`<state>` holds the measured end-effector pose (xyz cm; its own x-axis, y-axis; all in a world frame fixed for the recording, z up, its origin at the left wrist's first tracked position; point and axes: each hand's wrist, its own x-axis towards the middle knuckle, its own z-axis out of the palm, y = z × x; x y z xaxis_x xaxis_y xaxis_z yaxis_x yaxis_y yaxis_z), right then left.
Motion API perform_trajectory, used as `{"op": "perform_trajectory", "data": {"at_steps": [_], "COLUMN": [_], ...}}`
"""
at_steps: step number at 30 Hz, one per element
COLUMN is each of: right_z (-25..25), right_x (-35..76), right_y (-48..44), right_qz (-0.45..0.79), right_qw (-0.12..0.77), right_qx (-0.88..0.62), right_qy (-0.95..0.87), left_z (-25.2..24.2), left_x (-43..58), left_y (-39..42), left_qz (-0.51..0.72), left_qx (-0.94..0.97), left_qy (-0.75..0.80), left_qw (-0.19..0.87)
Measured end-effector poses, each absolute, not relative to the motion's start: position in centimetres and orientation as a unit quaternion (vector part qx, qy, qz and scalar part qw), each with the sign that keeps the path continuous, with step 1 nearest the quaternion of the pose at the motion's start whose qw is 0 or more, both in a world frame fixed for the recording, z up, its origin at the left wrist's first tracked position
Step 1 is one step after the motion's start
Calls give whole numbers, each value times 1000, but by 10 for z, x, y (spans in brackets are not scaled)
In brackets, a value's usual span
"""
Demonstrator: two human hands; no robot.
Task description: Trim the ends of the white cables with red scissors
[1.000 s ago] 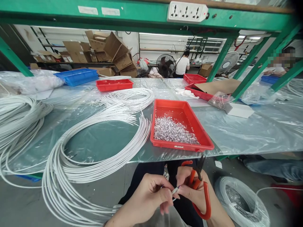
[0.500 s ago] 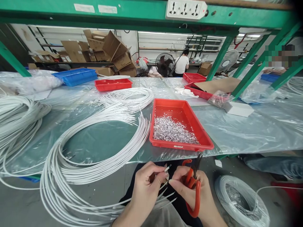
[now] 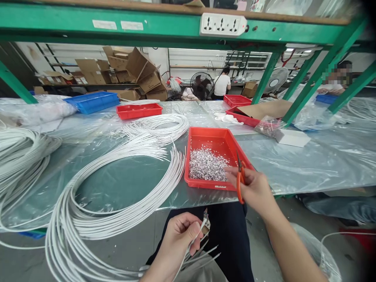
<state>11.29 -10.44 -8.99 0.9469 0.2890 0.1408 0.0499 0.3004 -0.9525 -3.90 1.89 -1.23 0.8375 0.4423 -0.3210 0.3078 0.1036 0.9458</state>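
My left hand (image 3: pixel 182 237) is closed in a pinch around a white cable (image 3: pixel 203 223), close to its tip. The tip points up and away from me, over my lap. More loose cable ends (image 3: pixel 210 252) fan out beneath that hand. Orange-handled scissors (image 3: pixel 240 184) lie in my right hand (image 3: pixel 255 187), blades pointing upward. That hand reaches over the near right side of the red tray (image 3: pixel 217 135), its fingertips at a heap of small shiny metal pieces (image 3: pixel 205 163). Whether the fingertips pinch one of the pieces is too small to tell.
A big coil of white cables (image 3: pixel 96 227) hangs over the table's front edge, left of the tray. Another coil (image 3: pixel 23 156) lies far left. Beyond are a smaller red tray (image 3: pixel 139 111) and a blue tray (image 3: pixel 92 102). A green beam (image 3: pixel 164 25) crosses above.
My right hand has moved up and forward with the scissors, from beside my left hand to the heap in the red tray. My left hand still holds the cable, slightly lower.
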Motion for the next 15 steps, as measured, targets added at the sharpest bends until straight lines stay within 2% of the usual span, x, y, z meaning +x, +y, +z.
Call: {"op": "perform_trajectory", "data": {"at_steps": [5, 11, 15], "right_z": [-77, -80, -79], "right_x": [64, 49, 50], "right_y": [-88, -80, -86], "right_qz": [99, 50, 132], "right_qw": [833, 888, 888], "right_qx": [-502, -422, -408], "right_qy": [-211, -175, -165], "left_z": [-10, -10, -13], "left_x": [-23, -6, -8], "left_y": [21, 16, 19], "left_qz": [19, -1, -26], "left_qx": [630, 650, 661], "left_qy": [225, 193, 177], "left_qw": [743, 735, 728]}}
